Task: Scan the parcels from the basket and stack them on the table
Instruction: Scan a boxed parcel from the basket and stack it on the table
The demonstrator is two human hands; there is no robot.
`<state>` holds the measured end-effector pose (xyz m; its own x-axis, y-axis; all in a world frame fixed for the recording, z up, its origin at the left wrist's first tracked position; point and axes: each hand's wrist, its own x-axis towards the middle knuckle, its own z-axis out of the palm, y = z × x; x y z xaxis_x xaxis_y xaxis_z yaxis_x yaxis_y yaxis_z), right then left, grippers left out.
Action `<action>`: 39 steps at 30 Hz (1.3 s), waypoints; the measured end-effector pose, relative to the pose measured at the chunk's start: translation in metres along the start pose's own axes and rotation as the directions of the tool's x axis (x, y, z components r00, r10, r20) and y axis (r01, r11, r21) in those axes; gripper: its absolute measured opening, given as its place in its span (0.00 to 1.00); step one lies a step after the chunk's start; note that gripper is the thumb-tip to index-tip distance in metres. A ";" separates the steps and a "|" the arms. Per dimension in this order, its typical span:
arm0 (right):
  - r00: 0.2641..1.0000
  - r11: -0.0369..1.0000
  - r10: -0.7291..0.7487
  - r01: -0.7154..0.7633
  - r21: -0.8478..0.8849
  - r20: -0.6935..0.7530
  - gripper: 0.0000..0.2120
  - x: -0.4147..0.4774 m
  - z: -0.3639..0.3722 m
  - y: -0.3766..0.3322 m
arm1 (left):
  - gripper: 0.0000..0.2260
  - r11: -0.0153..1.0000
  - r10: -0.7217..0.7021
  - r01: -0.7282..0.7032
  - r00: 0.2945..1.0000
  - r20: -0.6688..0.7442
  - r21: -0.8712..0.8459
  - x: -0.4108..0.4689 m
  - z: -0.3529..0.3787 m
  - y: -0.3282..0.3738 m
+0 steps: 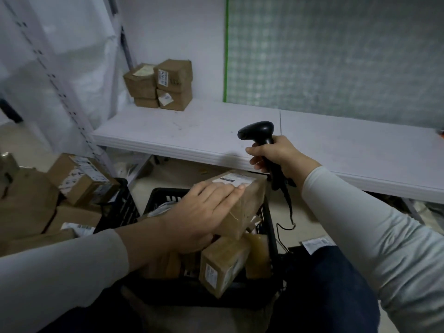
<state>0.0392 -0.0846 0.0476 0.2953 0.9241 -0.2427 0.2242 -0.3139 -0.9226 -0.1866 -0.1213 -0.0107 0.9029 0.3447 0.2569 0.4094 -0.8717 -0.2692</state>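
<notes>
Left hand: I hold one parcel, fingers flat across its top, thumb round its near edge.
Parcel: tilted, above the basket, its one white label at my left fingertips.
Right hand: I grip the one black scanner by its handle, just right of the parcel, head pointing left, cord hanging below.
Basket: under my left hand; two more parcels show plainly below the held one, others are hidden.
Stack: four parcels, two on two, on the table, well beyond my left hand.
Second basket: left of my left hand, heaped with cartons I cannot count.
</notes>
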 end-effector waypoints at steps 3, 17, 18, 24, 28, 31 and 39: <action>0.998 0.998 -0.057 0.057 -0.004 0.013 0.11 -0.005 0.019 -0.019 | 0.35 0.998 -0.040 0.043 0.996 -0.083 0.036 -0.025 -0.009 -0.010; 0.985 0.983 -0.122 0.137 0.119 -0.121 0.09 0.026 0.043 -0.015 | 0.27 0.948 -0.075 0.162 0.950 -0.302 0.273 0.027 0.078 -0.050; 0.989 0.985 -0.103 0.117 0.130 -0.108 0.10 0.030 0.041 -0.011 | 0.28 0.948 -0.080 0.166 0.951 -0.300 0.272 0.034 0.082 -0.053; 0.998 0.978 0.056 -0.053 0.200 -0.007 0.18 0.052 0.034 0.013 | 0.20 0.903 -0.272 0.383 0.860 -0.431 0.194 0.069 0.106 -0.065; 0.993 0.942 0.112 -0.120 0.314 0.044 0.15 0.062 0.035 0.021 | 0.43 0.786 -0.616 0.611 0.762 -0.200 -0.095 0.080 0.117 -0.066; 0.992 0.944 0.117 -0.125 0.305 0.043 0.14 0.070 0.038 0.028 | 0.49 0.679 -0.714 0.616 0.681 -0.163 -0.400 0.086 0.125 -0.058; 0.994 0.962 0.111 -0.104 0.254 -0.012 0.15 0.081 0.030 0.040 | 0.14 -0.693 -0.659 0.177 0.235 0.714 -0.698 0.101 0.099 -0.088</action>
<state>0.0445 -0.0156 -0.0177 0.3295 0.8808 -0.3399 -0.0510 -0.3429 -0.9380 -0.1189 0.0247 -0.0525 0.0357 0.9045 -0.4251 -0.2155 0.4223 0.8805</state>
